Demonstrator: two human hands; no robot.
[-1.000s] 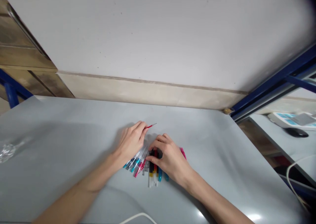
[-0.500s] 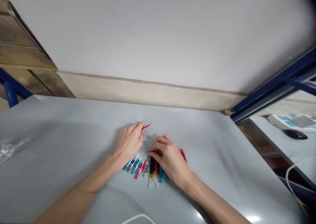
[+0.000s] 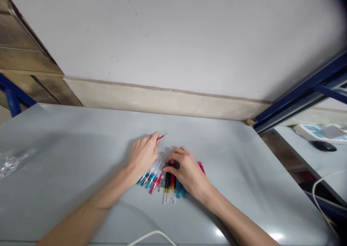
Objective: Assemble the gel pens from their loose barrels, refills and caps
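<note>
One red refill [image 3: 161,136] still pinched, unplaced, left hand [image 3: 143,151]; right hand [image 3: 188,170], grip unclear, over black refills [image 3: 166,182] toward desk [image 3: 73,159] front edge.

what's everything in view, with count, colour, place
red refill: one, red, in left hand
refills: several, black and red, by right hand
tubes: several, clear, coloured ends, near left hand
blue pieces: about two, blue, by refills
pink piece: one, pink, by right hand
crumpled plastic: one, clear, left
table: one, grey, centre
cable lengths: two, white, front and right
device: one, white-blue, right
mouse: one, black, by device
frame bars: several, blue, both sides
wall: one, white, behind
panels: several, brown, left
left hand, right hand: one each, bare, centre
</note>
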